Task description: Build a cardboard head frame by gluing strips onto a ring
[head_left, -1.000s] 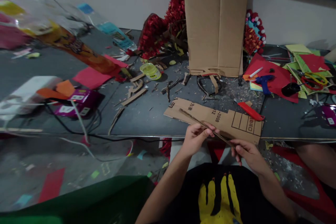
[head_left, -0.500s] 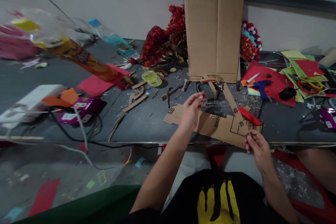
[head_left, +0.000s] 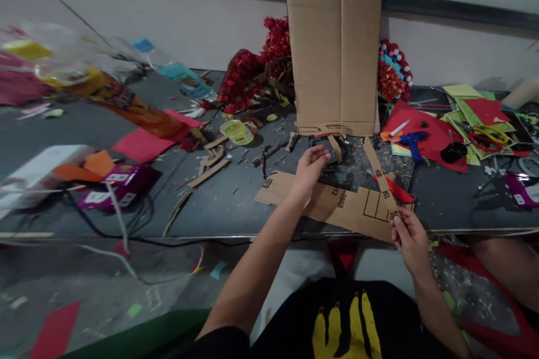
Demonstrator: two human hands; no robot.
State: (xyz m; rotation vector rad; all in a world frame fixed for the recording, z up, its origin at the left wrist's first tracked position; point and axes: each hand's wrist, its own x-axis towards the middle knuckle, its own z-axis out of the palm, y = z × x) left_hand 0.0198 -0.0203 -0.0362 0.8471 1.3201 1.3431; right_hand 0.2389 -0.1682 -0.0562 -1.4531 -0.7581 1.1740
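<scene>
My right hand [head_left: 410, 235] pinches the near end of a narrow cardboard strip [head_left: 378, 169] with printed characters. The strip slants up and away over a larger printed cardboard piece [head_left: 324, 202] that lies along the table's front edge. Above that piece's left half hovers my left hand [head_left: 310, 168], its fingers curled and drawn together; what is in them, if anything, is too unclear to make out. Just beyond it, dark curved pieces and a short cardboard strip [head_left: 336, 148] lie at the foot of a tall upright cardboard panel [head_left: 337, 45]. A red object [head_left: 399, 190] lies partly behind the held strip.
Red sheets, scissors [head_left: 488, 137] and a blue tool [head_left: 415, 143] lie at the right. A yellow-green tub [head_left: 236, 132] and cardboard scraps [head_left: 210, 171] are left of centre. Farther left are an orange tube [head_left: 126, 104], a purple box [head_left: 118, 185] and cables. Another person's limb [head_left: 501, 266] shows at right.
The view has shifted slightly, so the table contents sit a little lower and farther left. A thin shiny thing seen by my left fingertips no longer shows clearly. My right hand still holds the strip.
</scene>
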